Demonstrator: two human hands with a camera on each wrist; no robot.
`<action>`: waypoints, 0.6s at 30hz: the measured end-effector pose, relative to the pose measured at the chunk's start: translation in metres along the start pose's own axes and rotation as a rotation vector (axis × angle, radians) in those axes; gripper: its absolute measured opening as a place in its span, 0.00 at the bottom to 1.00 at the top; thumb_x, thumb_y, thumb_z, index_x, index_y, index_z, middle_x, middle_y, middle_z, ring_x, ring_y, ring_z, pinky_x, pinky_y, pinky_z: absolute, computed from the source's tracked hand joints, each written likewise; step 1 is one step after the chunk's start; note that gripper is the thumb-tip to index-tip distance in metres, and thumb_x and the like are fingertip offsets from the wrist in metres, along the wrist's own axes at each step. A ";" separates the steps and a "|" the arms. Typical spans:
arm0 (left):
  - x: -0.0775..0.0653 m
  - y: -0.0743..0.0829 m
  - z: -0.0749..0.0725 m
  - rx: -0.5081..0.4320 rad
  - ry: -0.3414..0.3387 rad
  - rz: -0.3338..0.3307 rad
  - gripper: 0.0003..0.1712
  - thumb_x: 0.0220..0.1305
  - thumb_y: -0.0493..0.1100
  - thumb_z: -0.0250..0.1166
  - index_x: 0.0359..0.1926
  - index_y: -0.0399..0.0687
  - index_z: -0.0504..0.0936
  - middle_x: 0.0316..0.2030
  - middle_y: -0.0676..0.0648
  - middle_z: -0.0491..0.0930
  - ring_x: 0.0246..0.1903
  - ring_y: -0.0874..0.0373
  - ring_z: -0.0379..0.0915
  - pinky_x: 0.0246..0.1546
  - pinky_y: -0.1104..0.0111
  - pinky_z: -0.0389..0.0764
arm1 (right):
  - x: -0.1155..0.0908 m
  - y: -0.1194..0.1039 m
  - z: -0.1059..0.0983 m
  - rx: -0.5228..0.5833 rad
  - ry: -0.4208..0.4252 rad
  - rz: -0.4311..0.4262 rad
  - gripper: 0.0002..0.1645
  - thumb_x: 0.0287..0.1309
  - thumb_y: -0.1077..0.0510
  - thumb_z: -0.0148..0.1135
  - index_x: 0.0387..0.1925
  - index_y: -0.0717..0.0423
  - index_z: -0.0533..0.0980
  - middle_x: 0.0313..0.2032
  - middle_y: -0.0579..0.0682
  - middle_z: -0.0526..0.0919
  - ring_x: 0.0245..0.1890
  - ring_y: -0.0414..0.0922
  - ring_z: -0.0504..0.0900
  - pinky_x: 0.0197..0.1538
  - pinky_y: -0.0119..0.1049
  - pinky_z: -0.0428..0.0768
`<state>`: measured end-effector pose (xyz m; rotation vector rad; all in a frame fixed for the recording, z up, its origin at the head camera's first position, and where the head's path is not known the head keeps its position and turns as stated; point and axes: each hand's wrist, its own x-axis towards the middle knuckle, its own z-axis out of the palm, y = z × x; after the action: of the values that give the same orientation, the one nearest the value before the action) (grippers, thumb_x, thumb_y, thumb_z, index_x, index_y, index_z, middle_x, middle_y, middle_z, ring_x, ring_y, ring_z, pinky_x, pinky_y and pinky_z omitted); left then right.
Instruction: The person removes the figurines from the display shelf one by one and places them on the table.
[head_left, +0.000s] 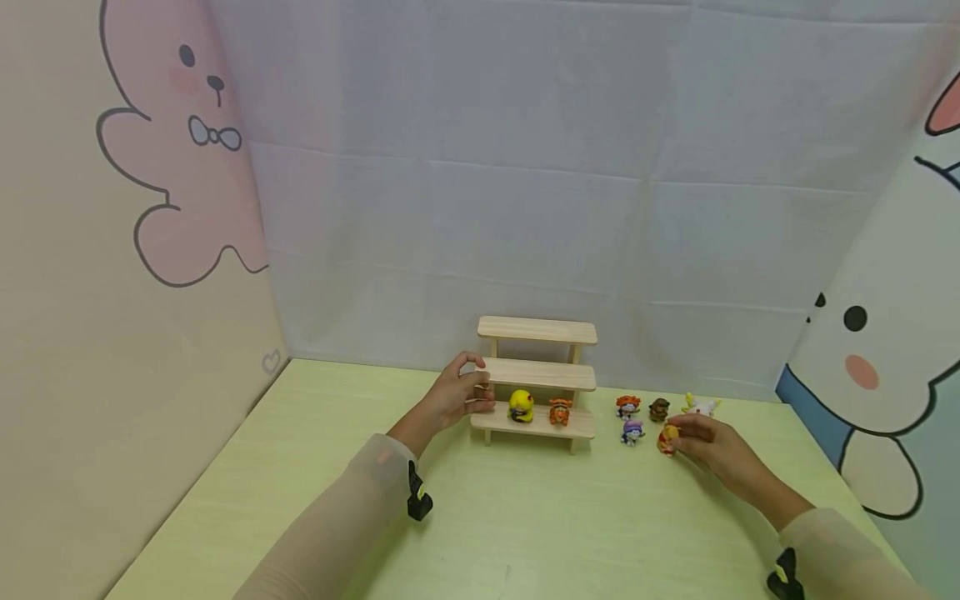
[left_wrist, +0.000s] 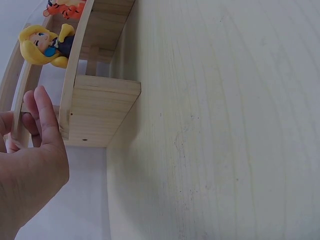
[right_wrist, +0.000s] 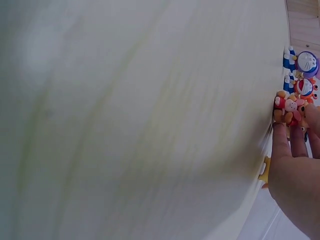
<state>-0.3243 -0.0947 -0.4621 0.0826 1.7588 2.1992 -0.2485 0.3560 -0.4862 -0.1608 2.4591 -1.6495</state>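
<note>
A three-tier wooden display stand point(head_left: 534, 372) stands against the back cloth. My left hand point(head_left: 455, 395) holds the left end of its middle tier, thumb and fingers on either side of the plank. On the bottom tier sit a yellow-haired figurine point(left_wrist: 37, 45) and an orange tiger figurine point(head_left: 559, 412). Over on the right, my right hand point(head_left: 712, 446) pinches a small yellow-and-red figurine point(head_left: 666, 439) at table level; whether its base touches the table is unclear. The right wrist view shows a pink-faced part on this figurine, with fingers point(right_wrist: 281, 142) against it.
Close to the right hand stand a purple-capped figurine point(head_left: 632, 432), an orange-and-white one point(head_left: 627, 406), a brown one point(head_left: 658, 409) and a white one with yellow horns point(head_left: 701, 405). The pale wood-grain table point(head_left: 525, 533) meets printed cloth walls at the left, back and right.
</note>
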 end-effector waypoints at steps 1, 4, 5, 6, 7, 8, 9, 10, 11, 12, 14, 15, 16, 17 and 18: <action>0.000 0.000 0.000 0.001 0.001 -0.001 0.09 0.77 0.38 0.59 0.52 0.52 0.69 0.35 0.43 0.76 0.31 0.53 0.81 0.40 0.60 0.90 | 0.000 0.000 0.000 -0.005 0.003 0.003 0.28 0.73 0.65 0.59 0.68 0.76 0.64 0.58 0.68 0.78 0.46 0.31 0.82 0.51 0.30 0.85; 0.000 0.000 0.000 0.005 0.003 -0.004 0.10 0.77 0.38 0.59 0.52 0.52 0.69 0.34 0.43 0.76 0.30 0.53 0.82 0.40 0.60 0.90 | 0.000 0.002 -0.001 -0.021 0.010 0.003 0.29 0.73 0.65 0.59 0.68 0.76 0.65 0.59 0.68 0.77 0.46 0.30 0.81 0.51 0.29 0.85; 0.000 0.000 0.000 0.007 0.003 -0.004 0.10 0.77 0.38 0.59 0.53 0.52 0.69 0.34 0.43 0.77 0.30 0.53 0.82 0.40 0.60 0.90 | 0.000 0.002 -0.001 -0.022 0.012 0.001 0.29 0.73 0.65 0.59 0.68 0.76 0.65 0.59 0.69 0.77 0.46 0.30 0.81 0.50 0.29 0.85; 0.000 0.001 0.000 0.009 0.003 -0.004 0.10 0.77 0.38 0.59 0.53 0.52 0.68 0.34 0.43 0.77 0.30 0.53 0.82 0.40 0.60 0.90 | 0.000 0.002 -0.001 -0.018 0.011 -0.001 0.29 0.73 0.65 0.59 0.68 0.76 0.64 0.59 0.69 0.77 0.47 0.30 0.81 0.51 0.29 0.85; 0.000 0.001 0.000 0.012 0.002 -0.005 0.10 0.78 0.38 0.59 0.53 0.52 0.68 0.34 0.43 0.77 0.30 0.53 0.82 0.40 0.60 0.90 | 0.000 0.002 -0.001 -0.010 0.014 -0.002 0.29 0.73 0.65 0.59 0.68 0.76 0.64 0.59 0.69 0.77 0.47 0.30 0.82 0.51 0.29 0.85; -0.001 0.001 0.000 0.012 0.002 -0.007 0.10 0.78 0.38 0.59 0.53 0.52 0.68 0.34 0.43 0.77 0.31 0.53 0.81 0.40 0.61 0.90 | 0.000 0.002 -0.001 -0.007 0.014 -0.005 0.29 0.73 0.65 0.60 0.68 0.76 0.64 0.59 0.69 0.77 0.47 0.30 0.82 0.51 0.29 0.85; -0.001 0.001 0.000 0.011 0.002 -0.008 0.10 0.78 0.38 0.59 0.53 0.52 0.68 0.34 0.43 0.77 0.31 0.53 0.81 0.40 0.61 0.90 | 0.000 0.001 -0.001 0.000 0.013 -0.006 0.30 0.73 0.65 0.60 0.68 0.76 0.64 0.60 0.69 0.76 0.47 0.31 0.82 0.51 0.29 0.85; -0.001 0.001 0.000 0.011 0.002 -0.009 0.10 0.78 0.38 0.59 0.53 0.52 0.68 0.33 0.43 0.77 0.31 0.53 0.81 0.40 0.61 0.90 | -0.001 0.001 -0.001 -0.001 0.011 -0.010 0.30 0.73 0.64 0.60 0.69 0.76 0.64 0.60 0.70 0.76 0.47 0.31 0.82 0.51 0.29 0.85; -0.001 0.001 0.000 0.011 0.001 -0.007 0.10 0.78 0.38 0.59 0.53 0.52 0.68 0.33 0.43 0.77 0.30 0.53 0.81 0.39 0.61 0.90 | -0.001 0.000 -0.001 -0.002 0.009 -0.013 0.31 0.73 0.63 0.61 0.69 0.76 0.64 0.60 0.70 0.76 0.48 0.30 0.81 0.51 0.29 0.85; 0.000 0.001 0.000 0.010 -0.001 -0.007 0.10 0.78 0.38 0.59 0.53 0.52 0.68 0.34 0.43 0.77 0.30 0.53 0.81 0.39 0.62 0.90 | -0.002 0.000 -0.001 -0.006 0.009 -0.017 0.31 0.73 0.62 0.61 0.69 0.75 0.64 0.60 0.70 0.76 0.48 0.30 0.81 0.51 0.29 0.85; 0.000 0.001 0.000 0.005 -0.003 -0.006 0.10 0.77 0.38 0.59 0.52 0.52 0.68 0.34 0.44 0.76 0.30 0.54 0.81 0.39 0.62 0.90 | -0.003 -0.001 -0.002 -0.018 0.005 -0.029 0.32 0.73 0.60 0.62 0.69 0.75 0.64 0.60 0.69 0.76 0.48 0.30 0.81 0.51 0.28 0.84; 0.000 0.001 0.000 0.003 -0.004 -0.005 0.10 0.77 0.38 0.59 0.52 0.53 0.69 0.34 0.44 0.76 0.30 0.54 0.81 0.38 0.62 0.90 | -0.003 -0.002 -0.002 -0.023 0.001 -0.036 0.32 0.73 0.59 0.62 0.69 0.75 0.64 0.60 0.69 0.76 0.48 0.30 0.81 0.51 0.28 0.84; 0.000 0.001 0.000 0.002 -0.005 -0.004 0.10 0.77 0.38 0.59 0.52 0.53 0.69 0.34 0.44 0.76 0.30 0.54 0.82 0.38 0.62 0.90 | -0.004 -0.002 -0.002 -0.024 0.003 -0.038 0.32 0.73 0.59 0.62 0.69 0.74 0.65 0.60 0.69 0.77 0.48 0.30 0.81 0.50 0.28 0.84; -0.001 0.001 0.000 0.001 -0.006 -0.003 0.10 0.77 0.38 0.59 0.52 0.53 0.69 0.35 0.44 0.76 0.30 0.54 0.82 0.38 0.62 0.90 | -0.004 -0.003 -0.003 -0.029 0.000 -0.045 0.32 0.73 0.58 0.62 0.69 0.74 0.65 0.60 0.69 0.77 0.48 0.30 0.81 0.50 0.27 0.84; -0.001 0.001 0.000 0.000 -0.005 -0.005 0.10 0.77 0.38 0.59 0.52 0.53 0.69 0.35 0.44 0.76 0.30 0.54 0.82 0.38 0.62 0.90 | -0.005 -0.004 -0.003 -0.031 0.003 -0.048 0.32 0.73 0.58 0.62 0.68 0.74 0.65 0.60 0.68 0.77 0.48 0.30 0.81 0.50 0.27 0.84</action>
<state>-0.3240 -0.0950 -0.4606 0.0833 1.7537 2.1936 -0.2448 0.3585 -0.4811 -0.2232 2.5033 -1.6313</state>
